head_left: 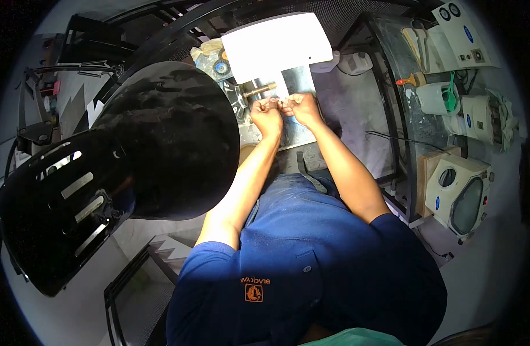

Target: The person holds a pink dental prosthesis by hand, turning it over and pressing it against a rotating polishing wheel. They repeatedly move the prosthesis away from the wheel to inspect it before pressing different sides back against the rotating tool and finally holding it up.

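My left hand (267, 117) and my right hand (303, 109) meet at the fingertips over a shiny metal surface (298, 136). Both have their fingers pinched together, with something tiny and pale between them that is too small to name. Just beyond the left hand, a brownish rod (259, 90) juts out to the right. A brightly lit white panel (276, 47) stands directly behind the hands. Left of it sits a round blue brush or wheel (221, 67), partly covered by clear plastic.
A large black lamp shade (173, 138) fills the left side, close to my left forearm. On the right, a metal bench (412, 109) carries cream-coloured machines (458, 193), a white container (437, 99) with a green scoop (449, 99), and an orange-handled brush (412, 80).
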A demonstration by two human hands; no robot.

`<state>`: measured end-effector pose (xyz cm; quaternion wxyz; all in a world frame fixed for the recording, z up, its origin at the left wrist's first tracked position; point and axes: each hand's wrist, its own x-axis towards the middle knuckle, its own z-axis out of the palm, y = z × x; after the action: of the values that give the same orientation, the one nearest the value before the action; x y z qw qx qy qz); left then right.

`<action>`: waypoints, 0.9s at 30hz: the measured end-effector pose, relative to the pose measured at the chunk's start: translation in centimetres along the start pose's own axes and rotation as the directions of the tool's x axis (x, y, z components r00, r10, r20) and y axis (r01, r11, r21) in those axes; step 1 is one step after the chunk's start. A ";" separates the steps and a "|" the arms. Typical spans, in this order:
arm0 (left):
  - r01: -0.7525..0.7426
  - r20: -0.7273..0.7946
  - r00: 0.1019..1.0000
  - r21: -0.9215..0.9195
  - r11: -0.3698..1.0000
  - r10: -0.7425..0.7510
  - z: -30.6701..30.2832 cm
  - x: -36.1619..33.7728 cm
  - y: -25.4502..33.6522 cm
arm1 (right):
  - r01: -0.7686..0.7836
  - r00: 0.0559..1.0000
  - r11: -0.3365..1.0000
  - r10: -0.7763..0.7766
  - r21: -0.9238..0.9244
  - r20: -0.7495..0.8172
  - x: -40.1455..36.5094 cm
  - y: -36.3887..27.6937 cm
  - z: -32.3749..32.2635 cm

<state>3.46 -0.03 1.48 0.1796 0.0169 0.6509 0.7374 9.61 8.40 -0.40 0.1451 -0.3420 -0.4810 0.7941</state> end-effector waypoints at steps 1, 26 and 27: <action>-0.105 0.027 0.994 0.026 0.994 0.104 -0.1 -0.2 0.1 | 0.012 1.000 1.000 -0.012 0.007 0.007 -0.2 -0.2 0.1; 0.274 -0.068 0.957 -0.108 0.956 -0.282 1.0 1.9 -1.2 | -0.024 0.997 0.999 0.027 -0.043 0.068 1.2 -0.6 -1.6; 0.270 -0.060 0.958 -0.125 0.955 -0.279 1.1 1.9 -1.2 | -0.024 0.997 0.999 0.027 -0.043 0.068 1.2 -0.6 -1.6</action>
<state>2.29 1.62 0.10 0.2555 -0.1126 0.6097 0.7418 9.81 10.44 -0.81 0.1113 -0.3237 -0.4980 0.7967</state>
